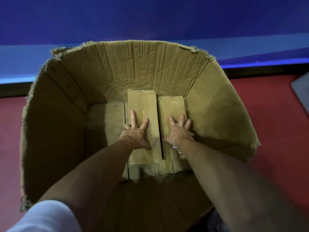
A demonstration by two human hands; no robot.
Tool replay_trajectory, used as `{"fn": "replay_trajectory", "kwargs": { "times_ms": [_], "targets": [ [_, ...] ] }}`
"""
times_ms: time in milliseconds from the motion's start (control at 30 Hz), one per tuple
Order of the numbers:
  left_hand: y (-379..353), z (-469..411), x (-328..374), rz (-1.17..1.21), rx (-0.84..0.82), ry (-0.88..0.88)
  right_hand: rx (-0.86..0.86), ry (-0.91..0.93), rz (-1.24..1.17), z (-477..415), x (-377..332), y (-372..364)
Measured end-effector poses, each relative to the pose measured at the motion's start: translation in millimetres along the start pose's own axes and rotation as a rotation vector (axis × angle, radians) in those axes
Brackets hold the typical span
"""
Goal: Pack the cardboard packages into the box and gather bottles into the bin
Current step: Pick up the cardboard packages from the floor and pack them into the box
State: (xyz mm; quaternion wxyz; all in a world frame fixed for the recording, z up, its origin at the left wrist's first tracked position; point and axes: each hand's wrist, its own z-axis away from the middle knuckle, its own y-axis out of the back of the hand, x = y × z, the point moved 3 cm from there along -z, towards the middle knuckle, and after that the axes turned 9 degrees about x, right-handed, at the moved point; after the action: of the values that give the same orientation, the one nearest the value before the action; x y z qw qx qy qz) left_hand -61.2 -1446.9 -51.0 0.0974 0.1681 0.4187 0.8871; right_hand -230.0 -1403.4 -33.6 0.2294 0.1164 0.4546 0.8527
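Note:
A large open cardboard box (pixel 150 67) with torn, creased walls stands on the red floor. Inside it lie long cardboard packages side by side. My left hand (pixel 136 133) rests flat, fingers spread, on the taller middle package (pixel 147 104). My right hand (pixel 179 131) presses flat with spread fingers on the lower right package (pixel 172 104), which lies against the box's right wall. Another flat package (pixel 107 118) lies at the left on the box bottom. More packages show under the near ends. No bottles or bin are in view.
A red floor (pixel 275 114) surrounds the box. A blue wall with a lighter blue ledge (pixel 20 64) runs behind it. A grey flat object (pixel 302 91) sits at the right edge. A white sleeve (pixel 45 216) shows at the bottom left.

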Motion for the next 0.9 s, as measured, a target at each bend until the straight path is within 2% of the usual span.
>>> {"fn": "replay_trajectory", "kwargs": {
  "times_ms": [133, 233, 333, 433, 600, 800, 900],
  "targets": [
    [-1.5, 0.5, -0.7, 0.0, 0.026, -0.012, -0.015, -0.109, -0.079, -4.2, 11.4, -4.4],
    [-1.6, 1.2, -1.8, 0.041, 0.044, -0.013, -0.003, -0.116, -0.114, -2.3, 15.5, -6.4],
    [-3.2, -1.8, -7.1, 0.195, 0.077, 0.025, 0.066, -0.062, -0.102, -2.8, 14.8, -4.4],
    [-5.0, -7.3, -6.4, 0.442, 0.095, 0.191, 0.102, -0.04, -0.095, -4.5, 14.4, -1.7],
    [-6.4, -11.4, -5.2, 0.584, 0.121, 0.246, 0.095, -0.036, -0.125, -6.2, 14.8, 0.4],
    [-3.1, -2.5, -4.0, 0.463, 0.13, 0.205, 0.102, -0.039, -0.141, -5.2, 6.5, -1.4],
    [1.1, 0.0, -3.1, 0.474, 0.138, 0.212, 0.11, -0.047, -0.143, -4.1, 3.1, -1.1]
  ]
}}
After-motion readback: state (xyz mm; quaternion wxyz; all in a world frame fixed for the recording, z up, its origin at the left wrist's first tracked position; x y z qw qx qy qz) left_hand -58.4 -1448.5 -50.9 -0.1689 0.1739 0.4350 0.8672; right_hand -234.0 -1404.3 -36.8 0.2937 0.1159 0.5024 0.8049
